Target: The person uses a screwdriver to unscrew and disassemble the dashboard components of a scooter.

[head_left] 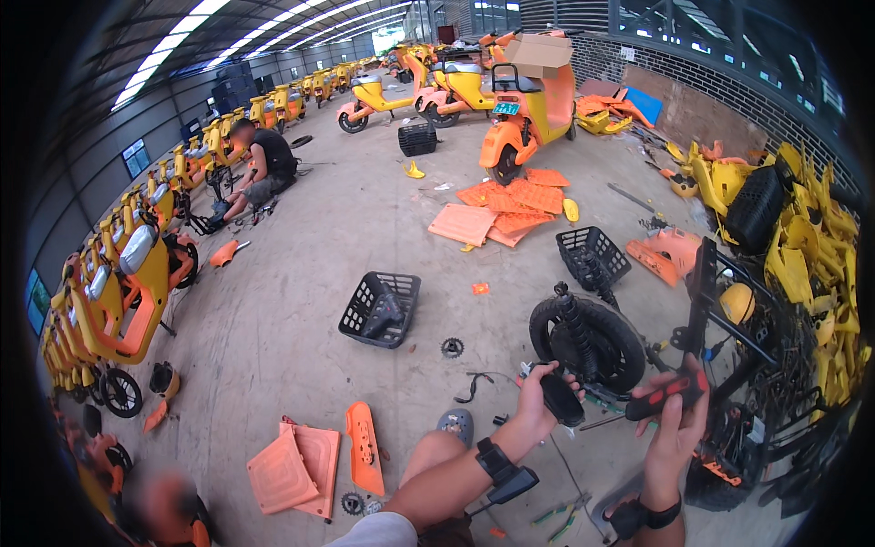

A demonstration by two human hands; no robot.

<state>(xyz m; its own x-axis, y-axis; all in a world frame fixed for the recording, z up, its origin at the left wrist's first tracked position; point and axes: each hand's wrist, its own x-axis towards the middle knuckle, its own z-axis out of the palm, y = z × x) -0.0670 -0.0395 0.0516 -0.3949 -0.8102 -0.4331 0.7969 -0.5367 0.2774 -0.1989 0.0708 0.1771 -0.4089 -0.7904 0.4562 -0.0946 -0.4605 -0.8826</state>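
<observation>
The left hand was closed around a black handlebar grip, fingers wrapped over its upper end. The right hand was clenched on a tool with a red-and-black handle, held roughly level and pointing toward the grip, the two nearly touching. Both wrists wore black straps, and a bare knee rose between the forearms at the lower edge.

Just beyond the hands stood a black wheel with a coil shock absorber leaning across it, part of a stripped scooter frame whose black bars ran off to the right. A small sprocket and a loose black cable lay on the concrete floor near the wheel. A grey sandal showed beside the knee.

To the left, orange plastic panels lay flat on the floor, with a narrower orange cover next to them. Farther out sat a black wire basket, tipped a little, and a second black basket near the wheel. A stack of orange panels lay in the middle of the floor, behind it a yellow-and-orange scooter carrying a cardboard box. A heap of yellow body parts filled the right side. Along the left wall stood a row of yellow scooters, and another person sat on the floor working beside them.
</observation>
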